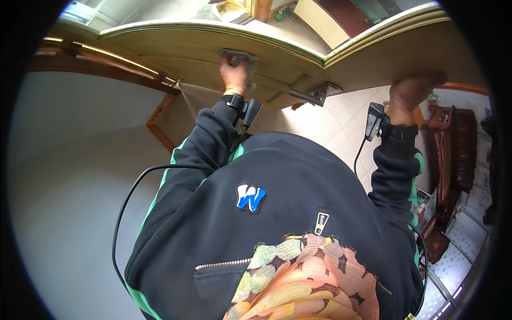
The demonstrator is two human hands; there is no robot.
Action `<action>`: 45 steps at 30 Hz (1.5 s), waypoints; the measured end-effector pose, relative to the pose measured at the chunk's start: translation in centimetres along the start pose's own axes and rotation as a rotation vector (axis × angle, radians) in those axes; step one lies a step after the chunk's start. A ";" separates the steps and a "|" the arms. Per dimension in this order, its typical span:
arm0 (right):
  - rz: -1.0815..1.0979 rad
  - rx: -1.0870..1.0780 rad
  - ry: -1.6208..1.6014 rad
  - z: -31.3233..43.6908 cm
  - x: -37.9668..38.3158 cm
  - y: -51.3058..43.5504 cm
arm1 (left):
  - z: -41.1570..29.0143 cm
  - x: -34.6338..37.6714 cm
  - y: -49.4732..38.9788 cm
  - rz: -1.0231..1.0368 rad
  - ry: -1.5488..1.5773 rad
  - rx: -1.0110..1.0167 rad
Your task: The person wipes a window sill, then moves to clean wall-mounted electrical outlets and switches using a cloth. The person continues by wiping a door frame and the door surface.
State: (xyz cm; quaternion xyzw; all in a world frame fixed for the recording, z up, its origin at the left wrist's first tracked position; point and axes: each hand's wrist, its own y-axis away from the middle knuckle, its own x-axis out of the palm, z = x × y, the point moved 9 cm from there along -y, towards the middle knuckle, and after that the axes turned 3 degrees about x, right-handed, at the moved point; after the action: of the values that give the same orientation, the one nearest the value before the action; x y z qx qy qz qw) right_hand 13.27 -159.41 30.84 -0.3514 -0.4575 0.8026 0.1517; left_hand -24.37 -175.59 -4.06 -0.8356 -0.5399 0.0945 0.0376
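A door with a glass pane and a wooden panel (160, 52) spans the top of the view in front of me. My left hand (234, 76) presses a crumpled greyish cloth (240, 56) against the panel, below the pane's moulding. A metal lever handle (312, 97) juts from the door between my two hands. My right hand (414, 92) rests at the door's edge on the right, its fingers partly hidden behind or against the wood. No object shows in it. Each wrist wears a black strap with a device and a cable.
A white wall (80, 120) stands close on the left, with a wooden frame (159, 132) beside it. Carved dark wooden furniture (464, 148) is at the right. Light floor tiles (332, 128) show below the handle. Through the glass are a basin (230, 10) and a reddish-brown piece (340, 16).
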 end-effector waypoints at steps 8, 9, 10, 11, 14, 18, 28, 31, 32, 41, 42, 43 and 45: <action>-0.054 -0.150 -0.165 0.5 0.7 0.1 | -9.6 5.4 9.0 0.520 -0.252 0.293; -0.085 -0.223 -0.149 0.9 0.7 0.3 | -11.7 5.5 10.5 0.529 -0.231 0.395; -0.079 -0.284 -0.106 1.1 0.8 0.4 | -14.7 5.7 12.0 0.594 -0.073 0.583; -0.050 -0.221 -0.186 0.3 1.1 0.1 | -17.2 6.1 13.4 0.587 -0.099 0.786; -0.011 -0.148 -0.251 -1.0 1.8 -0.1 | -19.4 9.5 17.8 0.802 -0.307 0.903; -0.038 -0.254 -0.218 -0.3 1.9 0.2 | -18.7 13.9 20.8 0.934 -0.556 1.053; 0.050 0.105 -0.805 -0.4 3.4 0.4 | -20.1 7.7 17.0 0.571 -0.502 0.857; 0.103 0.127 -0.863 0.2 3.5 0.5 | -22.6 8.6 18.5 0.600 -0.441 0.992; 0.110 0.140 -0.893 0.3 3.6 0.6 | -23.2 9.4 19.1 0.585 -0.440 1.064; 0.119 0.193 -0.917 0.9 3.2 0.6 | -21.5 7.2 13.9 0.447 -0.513 0.878; 0.114 0.169 -0.916 1.0 3.0 0.6 | -22.1 5.2 12.6 0.356 -0.451 0.861; 0.095 0.165 -0.889 0.9 2.9 0.7 | -22.7 3.3 11.4 0.271 -0.395 0.838; 0.071 0.120 -0.827 0.7 2.6 0.8 | -23.9 0.8 9.9 0.175 -0.325 0.815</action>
State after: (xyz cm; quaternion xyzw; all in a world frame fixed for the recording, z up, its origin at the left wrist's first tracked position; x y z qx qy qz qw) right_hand 11.06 -158.80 29.27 -0.0057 -0.4199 0.9061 -0.0521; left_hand -10.46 -177.98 17.59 -0.7695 -0.3847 0.4323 0.2702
